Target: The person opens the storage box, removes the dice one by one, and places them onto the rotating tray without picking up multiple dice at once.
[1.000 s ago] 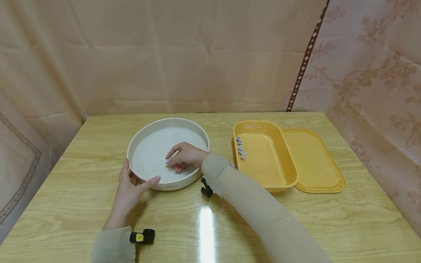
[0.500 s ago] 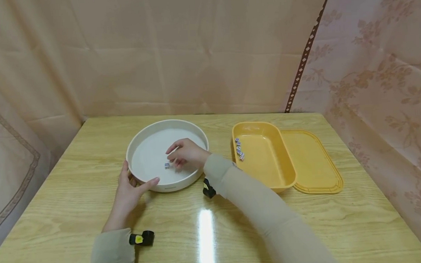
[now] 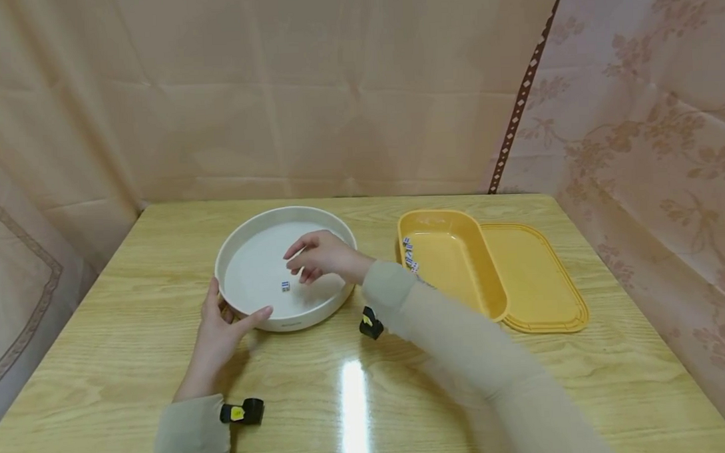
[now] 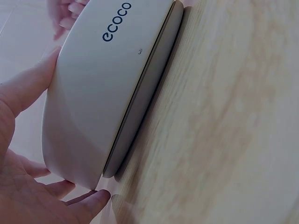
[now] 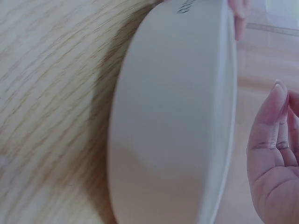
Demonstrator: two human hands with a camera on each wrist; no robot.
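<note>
A round white tray with a raised wall stands on the table, left of centre. My left hand grips its near left side, thumb over the rim and fingers against the outer wall. In the left wrist view, that wall reads "ecoco". One small white die with blue dots on the faces that show lies on the tray floor. Above the floor, up and right of the die, hovers my right hand, fingers loosely bent and nothing visible between them. In the right wrist view, its thumb and fingers are beyond the tray rim.
A yellow rectangular box sits to the right, with several dice along its left side; my right sleeve hides its near left part. Partly under the box's right side, or close against it, lies a flat yellow lid. Curtains stand behind the table.
My right fingers have come off the die and risen a little up and to the right. The die stays on the tray floor. My left hand keeps its hold.
</note>
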